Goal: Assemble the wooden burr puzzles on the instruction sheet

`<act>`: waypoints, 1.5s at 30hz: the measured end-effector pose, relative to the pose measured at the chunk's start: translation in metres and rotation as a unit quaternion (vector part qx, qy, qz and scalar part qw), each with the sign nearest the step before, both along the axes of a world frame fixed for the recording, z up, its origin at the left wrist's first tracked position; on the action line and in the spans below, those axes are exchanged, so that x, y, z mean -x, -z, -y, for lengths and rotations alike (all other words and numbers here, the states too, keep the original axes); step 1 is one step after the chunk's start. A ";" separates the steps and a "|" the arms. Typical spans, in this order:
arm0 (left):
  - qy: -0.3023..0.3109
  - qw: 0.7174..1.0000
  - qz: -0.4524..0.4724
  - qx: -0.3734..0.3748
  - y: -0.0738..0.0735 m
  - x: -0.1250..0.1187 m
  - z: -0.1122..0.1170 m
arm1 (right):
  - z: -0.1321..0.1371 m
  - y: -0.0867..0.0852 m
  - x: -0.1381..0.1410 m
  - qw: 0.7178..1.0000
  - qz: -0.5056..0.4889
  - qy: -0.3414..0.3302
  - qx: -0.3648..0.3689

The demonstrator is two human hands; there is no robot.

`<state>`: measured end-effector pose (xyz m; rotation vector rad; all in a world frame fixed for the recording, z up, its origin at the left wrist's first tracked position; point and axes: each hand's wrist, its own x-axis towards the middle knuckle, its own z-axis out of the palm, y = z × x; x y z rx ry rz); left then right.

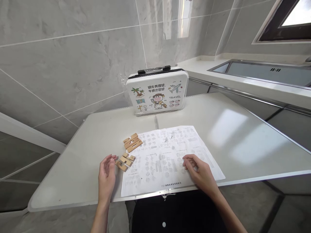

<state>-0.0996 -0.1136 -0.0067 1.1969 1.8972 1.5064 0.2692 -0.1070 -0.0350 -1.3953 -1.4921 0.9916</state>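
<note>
My left hand (pixel 107 170) rests on the table at the left, its fingers loosely curled and apart, holding nothing. Just right of its fingertips lie several notched wooden puzzle pieces (pixel 122 166), grouped at the left edge of a printed sheet (pixel 155 181). Above them is a second group of notched wooden pieces (pixel 134 146) lying flat side by side, with gaps between the notches. My right hand (pixel 201 171) lies over the right half of the sheet, fingers relaxed and nothing visible in them. Small diagrams cover the paper, too faint to make out.
A white case (pixel 157 94) with cartoon prints and a black handle, wrapped in clear plastic, stands at the back of the white folding table (pixel 73 161). Behind it rises a grey tiled wall (pixel 85 64). To the right are a counter (pixel 199 68) and a sink (pixel 262 72).
</note>
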 end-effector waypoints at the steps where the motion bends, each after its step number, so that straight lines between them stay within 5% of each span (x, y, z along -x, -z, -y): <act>1: 0.000 1.000 0.001 0.000 0.000 0.000 0.000 | 0.000 0.000 0.000 1.000 0.000 0.000 0.000; 35: -0.002 0.999 -0.009 0.037 -0.004 -0.001 0.003 | 0.000 0.002 0.000 1.000 -0.004 -0.004 -0.005; 40: 0.029 0.998 -0.021 0.055 -0.002 0.007 -0.005 | 0.000 0.002 0.000 1.000 -0.005 -0.008 -0.004; 45: 0.068 0.989 -0.107 0.079 -0.016 0.006 -0.029 | -0.002 0.001 -0.001 1.000 -0.006 -0.016 -0.005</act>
